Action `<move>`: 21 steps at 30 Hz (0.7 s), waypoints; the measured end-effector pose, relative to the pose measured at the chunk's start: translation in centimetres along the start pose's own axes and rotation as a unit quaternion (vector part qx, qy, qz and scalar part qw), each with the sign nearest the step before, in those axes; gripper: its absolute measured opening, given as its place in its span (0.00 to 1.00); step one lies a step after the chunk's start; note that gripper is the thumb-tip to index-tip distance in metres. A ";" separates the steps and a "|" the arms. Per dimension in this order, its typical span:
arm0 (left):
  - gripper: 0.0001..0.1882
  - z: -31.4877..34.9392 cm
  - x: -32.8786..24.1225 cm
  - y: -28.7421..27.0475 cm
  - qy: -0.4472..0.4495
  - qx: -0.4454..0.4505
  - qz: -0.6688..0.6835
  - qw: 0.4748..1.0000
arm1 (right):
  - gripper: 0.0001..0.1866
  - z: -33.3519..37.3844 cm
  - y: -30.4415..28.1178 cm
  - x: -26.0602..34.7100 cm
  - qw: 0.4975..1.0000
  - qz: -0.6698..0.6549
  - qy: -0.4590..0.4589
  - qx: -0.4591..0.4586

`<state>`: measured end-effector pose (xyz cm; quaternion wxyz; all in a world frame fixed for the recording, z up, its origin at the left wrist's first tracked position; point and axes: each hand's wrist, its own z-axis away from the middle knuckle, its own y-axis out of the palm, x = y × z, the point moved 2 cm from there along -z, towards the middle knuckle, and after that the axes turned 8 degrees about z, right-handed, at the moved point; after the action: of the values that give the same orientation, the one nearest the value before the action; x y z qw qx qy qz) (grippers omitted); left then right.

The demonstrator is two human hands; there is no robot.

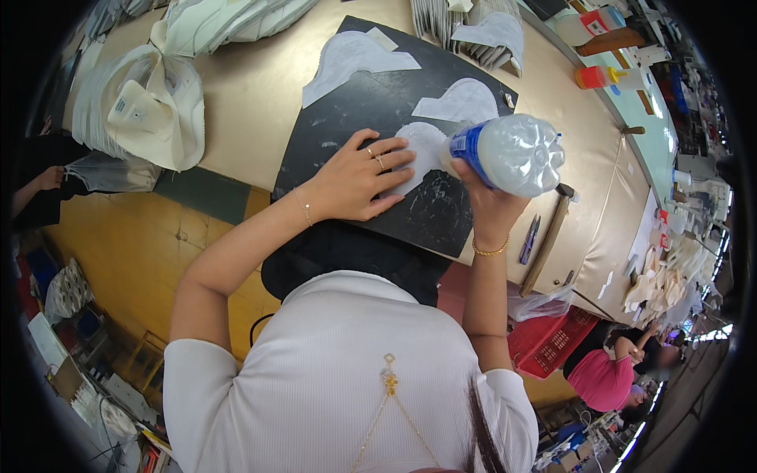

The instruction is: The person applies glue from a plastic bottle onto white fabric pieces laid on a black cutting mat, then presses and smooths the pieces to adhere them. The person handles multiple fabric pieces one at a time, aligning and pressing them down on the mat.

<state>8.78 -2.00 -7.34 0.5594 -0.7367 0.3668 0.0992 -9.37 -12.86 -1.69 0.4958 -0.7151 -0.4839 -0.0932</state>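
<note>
On the black board [371,102] lie several pale grey-white cut pieces with rounded edges. My left hand [364,175] rests with fingers spread over the edge of the nearest cut piece [423,146]. My right hand [489,201] is wrapped round a clear plastic bottle [520,154] with a blue label and whitish contents. The bottle is tilted on its side, its base toward the right and its neck end toward the nearest piece; its mouth is hidden. Beyond my hands lie another cut piece [465,101] and a larger curved one [351,63].
A hammer [548,244] and small snips [531,239] lie right of the board. Stacked pieces [134,110] stand at the left, more [493,39] at the back. A red crate [552,343] sits below the table's right side. Other people are at both sides.
</note>
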 end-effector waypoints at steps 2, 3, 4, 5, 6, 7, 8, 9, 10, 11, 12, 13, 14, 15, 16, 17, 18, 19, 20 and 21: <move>0.17 0.2 -0.1 -0.1 -0.003 -0.003 -0.005 1.000 | 0.25 -0.5 -0.7 -0.8 1.000 0.021 0.010 -0.005; 0.17 0.2 -0.1 -0.1 -0.003 -0.002 -0.004 1.000 | 0.25 -0.8 -1.6 -2.1 0.999 0.031 0.038 -0.016; 0.17 0.2 -0.2 -0.2 -0.003 -0.001 -0.004 1.000 | 0.24 -1.3 -2.5 -3.1 0.997 0.042 0.066 -0.027; 0.17 0.1 -0.2 -0.2 -0.002 0.000 -0.004 1.000 | 0.25 -1.9 -3.4 -3.7 0.994 0.070 0.079 -0.028; 0.17 0.1 -0.2 -0.2 -0.004 0.002 -0.004 1.000 | 0.26 -2.1 -3.7 -3.8 0.992 0.063 0.100 -0.050; 0.17 0.1 -0.2 -0.2 -0.006 0.004 -0.003 1.000 | 0.27 -2.0 -3.3 -3.9 0.992 0.026 0.108 -0.061; 0.17 0.0 -0.2 -0.1 -0.004 0.008 -0.001 1.000 | 0.28 -1.8 -2.9 -4.0 0.990 -0.010 0.119 -0.075; 0.17 0.0 -0.2 -0.1 -0.002 0.004 0.000 1.000 | 0.29 -1.5 -2.0 -3.2 0.994 -0.015 0.084 -0.067; 0.17 -0.1 -0.2 0.1 0.000 0.001 0.001 1.000 | 0.30 -1.1 -1.0 -2.1 0.997 -0.020 0.049 -0.059; 0.17 0.0 -0.1 0.0 0.000 -0.004 0.000 1.000 | 0.30 -1.0 -0.3 -1.0 0.999 0.015 -0.009 -0.031; 0.17 0.1 0.0 0.0 0.000 -0.001 -0.003 1.000 | 0.28 -0.9 0.3 -0.4 0.999 -0.021 0.021 -0.029; 0.17 0.2 -0.1 0.0 -0.001 0.001 -0.005 1.000 | 0.27 -1.0 0.1 -0.7 0.999 0.019 -0.002 -0.031; 0.17 0.3 -0.1 0.0 -0.004 -0.001 -0.007 1.000 | 0.26 -1.4 -0.5 -1.2 0.997 0.059 -0.028 -0.029; 0.17 0.3 -0.1 0.0 -0.004 -0.001 -0.006 1.000 | 0.25 -1.6 -1.3 -2.2 0.998 0.057 0.023 -0.033; 0.17 0.2 -0.2 -0.1 -0.005 -0.001 -0.005 1.000 | 0.23 -1.8 -2.2 -3.1 0.995 0.055 0.075 -0.036; 0.17 0.1 -0.3 -0.2 -0.005 0.000 -0.005 1.000 | 0.22 -2.3 -3.1 -3.6 0.992 0.089 0.078 -0.039; 0.17 0.2 -0.2 -0.1 0.000 -0.014 0.003 1.000 | 0.24 -2.5 -3.5 -3.6 0.989 0.104 0.087 -0.066; 0.17 0.2 0.0 0.0 0.003 -0.029 0.010 1.000 | 0.25 -2.6 -3.3 -3.8 0.990 0.007 0.109 -0.086; 0.17 0.4 0.1 0.2 0.006 -0.041 0.016 0.999 | 0.26 -2.5 -2.8 -3.9 0.981 -0.092 0.133 -0.104; 0.16 0.5 0.0 0.0 0.002 -0.046 0.012 0.999 | 0.27 -2.5 -2.1 -2.7 0.985 -0.099 0.118 -0.081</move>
<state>8.95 -1.52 -7.51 0.5230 -0.7574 0.3717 0.1213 -11.54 -16.34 -0.80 0.4781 -0.6854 -0.4812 -0.2649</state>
